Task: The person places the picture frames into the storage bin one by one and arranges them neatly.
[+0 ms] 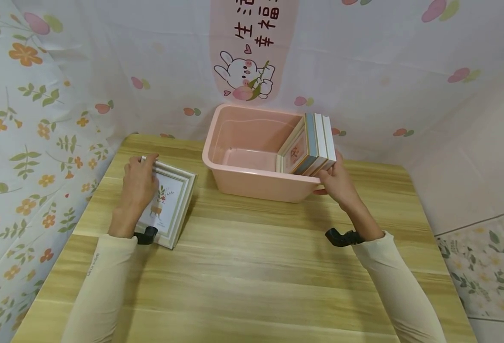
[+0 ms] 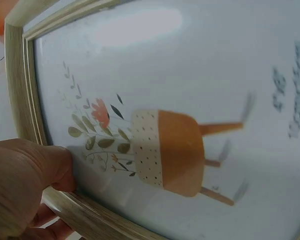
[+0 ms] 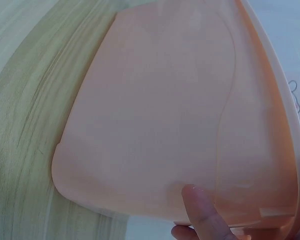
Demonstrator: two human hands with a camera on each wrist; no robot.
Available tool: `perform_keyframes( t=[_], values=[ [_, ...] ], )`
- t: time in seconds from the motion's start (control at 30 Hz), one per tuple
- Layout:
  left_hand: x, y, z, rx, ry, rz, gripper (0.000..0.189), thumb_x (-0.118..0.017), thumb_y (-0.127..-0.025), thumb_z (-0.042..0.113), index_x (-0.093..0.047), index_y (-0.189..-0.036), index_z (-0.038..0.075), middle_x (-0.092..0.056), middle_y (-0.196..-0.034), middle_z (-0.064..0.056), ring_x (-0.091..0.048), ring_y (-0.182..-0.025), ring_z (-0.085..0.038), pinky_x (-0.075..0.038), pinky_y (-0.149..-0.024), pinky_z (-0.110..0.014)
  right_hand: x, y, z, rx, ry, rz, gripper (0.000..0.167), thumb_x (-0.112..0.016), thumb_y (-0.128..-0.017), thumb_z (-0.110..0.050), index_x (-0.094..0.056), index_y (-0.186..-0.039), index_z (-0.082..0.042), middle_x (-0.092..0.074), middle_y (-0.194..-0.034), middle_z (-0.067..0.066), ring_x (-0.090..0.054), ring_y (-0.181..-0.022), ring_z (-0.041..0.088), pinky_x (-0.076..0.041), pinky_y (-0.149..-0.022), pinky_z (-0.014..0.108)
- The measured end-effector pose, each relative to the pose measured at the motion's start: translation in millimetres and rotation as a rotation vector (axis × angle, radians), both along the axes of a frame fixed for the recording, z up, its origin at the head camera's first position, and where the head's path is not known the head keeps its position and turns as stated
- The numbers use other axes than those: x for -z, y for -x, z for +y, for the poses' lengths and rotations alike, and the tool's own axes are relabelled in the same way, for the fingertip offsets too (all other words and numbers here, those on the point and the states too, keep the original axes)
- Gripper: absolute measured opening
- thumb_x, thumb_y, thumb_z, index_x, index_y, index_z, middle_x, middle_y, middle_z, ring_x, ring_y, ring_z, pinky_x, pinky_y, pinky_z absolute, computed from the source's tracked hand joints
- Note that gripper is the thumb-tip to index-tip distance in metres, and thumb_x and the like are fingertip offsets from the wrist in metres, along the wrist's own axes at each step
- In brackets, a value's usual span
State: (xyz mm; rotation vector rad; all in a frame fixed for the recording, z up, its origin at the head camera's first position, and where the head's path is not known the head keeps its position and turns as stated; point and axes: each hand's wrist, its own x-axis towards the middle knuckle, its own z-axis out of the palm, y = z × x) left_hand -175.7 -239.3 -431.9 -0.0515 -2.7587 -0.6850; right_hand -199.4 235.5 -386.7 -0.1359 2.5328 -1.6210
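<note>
My left hand (image 1: 138,190) grips a light wood-toned picture frame (image 1: 168,209) by its upper left edge. The frame leans on the left part of the table, its print of a potted plant facing up. In the left wrist view the thumb lies over the frame's border (image 2: 90,212), with fingers behind it. My right hand (image 1: 339,186) holds the right end of a pink plastic bin (image 1: 252,181) at its rim. In the right wrist view, fingertips press the bin's outer wall (image 3: 150,115). Several picture frames (image 1: 309,147) stand tilted together at the bin's right end.
The bin stands near the back edge of the wood-grain table (image 1: 243,276). Behind it hangs a white cloth (image 1: 363,57) with fruit prints and a rabbit drawing. A floral cloth (image 1: 33,166) covers the left side.
</note>
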Motion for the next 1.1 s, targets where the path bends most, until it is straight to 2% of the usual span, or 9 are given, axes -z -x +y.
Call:
perform_keyframes(
  t=[0.07,0.2,0.27,0.4,0.57,0.7,0.87,1.1],
  values=[
    [-1.5,0.7,0.1,0.014,-0.037,0.061,0.053,-0.053,-0.077,-0.014,-0.054,-0.128,-0.002,-0.045,-0.117,-0.048,-0.045,-0.106,-0.063,-0.04,-0.082,-0.069,0.4,0.4,0,0.002,-0.005,0.001,0.073,-0.043,-0.102,-0.018,0.003,-0.159,-0.022,-0.041,-0.145,0.028,-0.061,-0.106,0.044,-0.059,-0.062,0.045],
    [-5.4,1.1,0.0,0.032,-0.09,0.123,0.049,-0.053,-0.076,-0.016,-0.057,-0.123,-0.002,-0.048,-0.113,-0.046,-0.046,-0.104,-0.06,-0.039,-0.086,-0.067,0.3,1.1,-1,0.013,-0.008,-0.017,0.075,-0.045,-0.102,-0.02,0.004,-0.159,-0.024,-0.041,-0.145,0.028,-0.061,-0.107,0.045,-0.059,-0.064,0.046],
    [-9.1,0.4,-0.1,0.031,-0.102,0.117,0.049,-0.054,-0.077,-0.015,-0.056,-0.123,-0.001,-0.05,-0.112,-0.043,-0.048,-0.102,-0.057,-0.039,-0.083,-0.067,-0.6,1.1,-2,0.015,-0.01,-0.028,0.076,-0.045,-0.102,-0.02,0.005,-0.159,-0.025,-0.041,-0.146,0.028,-0.06,-0.108,0.046,-0.059,-0.064,0.046],
    [-18.5,-0.5,-1.0,0.033,-0.102,0.059,0.046,-0.054,-0.083,-0.01,-0.053,-0.128,-0.001,-0.052,-0.112,-0.039,-0.051,-0.1,-0.053,-0.041,-0.081,-0.065,-1.0,1.4,-1,0.01,-0.006,-0.036,0.076,-0.043,-0.101,-0.017,0.006,-0.159,-0.025,-0.038,-0.148,0.028,-0.059,-0.11,0.047,-0.059,-0.064,0.047],
    [-28.3,-0.6,-3.7,0.063,-0.136,0.007,0.039,-0.05,-0.092,-0.008,-0.052,-0.131,-0.002,-0.05,-0.122,-0.037,-0.049,-0.111,-0.051,-0.04,-0.091,-0.065,-0.5,1.8,0,0.01,-0.013,-0.041,0.076,-0.042,-0.101,-0.015,0.007,-0.159,-0.023,-0.036,-0.149,0.029,-0.058,-0.11,0.048,-0.059,-0.064,0.046],
    [-31.8,-0.3,-6.9,0.101,-0.165,-0.016,0.037,-0.046,-0.096,-0.007,-0.051,-0.132,-0.001,-0.047,-0.128,-0.035,-0.046,-0.118,-0.05,-0.037,-0.096,-0.065,-0.7,1.6,0,0.015,-0.005,-0.038,0.076,-0.043,-0.101,-0.016,0.005,-0.159,-0.025,-0.036,-0.149,0.027,-0.059,-0.11,0.047,-0.059,-0.064,0.046],
    [-32.7,0.1,-9.2,0.136,-0.211,0.006,0.035,-0.044,-0.097,-0.007,-0.051,-0.131,-0.002,-0.046,-0.131,-0.033,-0.045,-0.119,-0.048,-0.035,-0.098,-0.064,-0.6,1.4,-1,0.013,0.002,-0.032,0.075,-0.044,-0.101,-0.016,0.005,-0.158,-0.024,-0.035,-0.15,0.027,-0.058,-0.111,0.047,-0.059,-0.064,0.047],
    [-31.9,3.9,-9.6,0.162,-0.279,0.091,0.035,-0.044,-0.094,-0.012,-0.05,-0.129,-0.007,-0.048,-0.13,-0.031,-0.044,-0.123,-0.044,-0.034,-0.102,-0.061,-1.3,1.1,0,0.005,0.022,-0.035,0.076,-0.041,-0.102,-0.014,0.009,-0.158,-0.025,-0.03,-0.153,0.027,-0.057,-0.112,0.049,-0.058,-0.065,0.05]
  ],
)
